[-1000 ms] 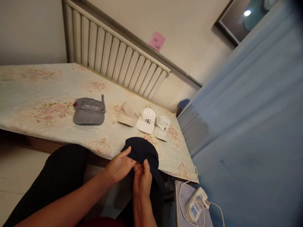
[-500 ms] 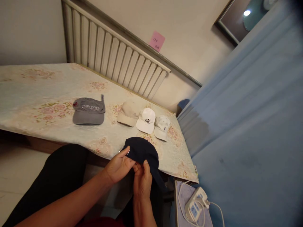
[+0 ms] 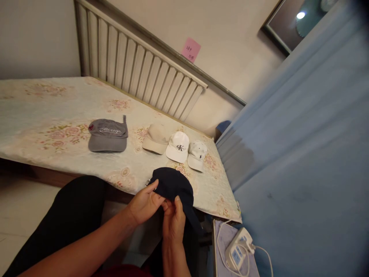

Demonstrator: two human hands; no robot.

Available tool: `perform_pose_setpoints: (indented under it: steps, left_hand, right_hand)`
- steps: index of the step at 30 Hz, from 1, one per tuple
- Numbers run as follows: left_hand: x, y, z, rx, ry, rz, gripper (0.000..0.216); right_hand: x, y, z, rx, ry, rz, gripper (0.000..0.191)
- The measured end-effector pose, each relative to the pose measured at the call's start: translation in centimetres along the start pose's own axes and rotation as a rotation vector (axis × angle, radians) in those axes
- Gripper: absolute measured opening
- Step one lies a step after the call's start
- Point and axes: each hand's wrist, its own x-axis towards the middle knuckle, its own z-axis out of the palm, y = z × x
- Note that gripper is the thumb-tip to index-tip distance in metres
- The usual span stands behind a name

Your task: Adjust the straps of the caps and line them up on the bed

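Observation:
A dark navy baseball cap (image 3: 174, 184) is held between both hands over the near edge of the bed, its brim pointing down to the right. My left hand (image 3: 146, 203) grips the back of the cap beside a small metal buckle (image 3: 148, 182), thumb on the outside. With thumb on top, my right hand (image 3: 174, 217) pinches the lower rim; its other fingers are partly hidden. Beyond lie a beige cap (image 3: 157, 138), a white cap with black letters (image 3: 178, 147) and a white cap with a small dark emblem (image 3: 197, 156). Further left sits a grey cap (image 3: 108, 135).
The caps lie on a bed with a floral cover (image 3: 72, 111). Behind it stands a white radiator (image 3: 138, 69). A blue curtain (image 3: 302, 154) hangs at right. A white power strip (image 3: 238, 249) with cables rests on a small stand at lower right.
Almost nothing differs. Both hands keep their hold on the navy cap, and the buckle by my left thumb has shifted slightly. The other caps have not moved.

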Motion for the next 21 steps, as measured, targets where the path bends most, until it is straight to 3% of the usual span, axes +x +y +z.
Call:
perform_pose_setpoints:
  steps: [21]
  left_hand:
    - [-0.27,-0.09,0.21,0.022,0.062,0.032,0.037]
  right_hand:
    - [0.00,0.30,-0.64,-0.056,-0.004,-0.011,0.030]
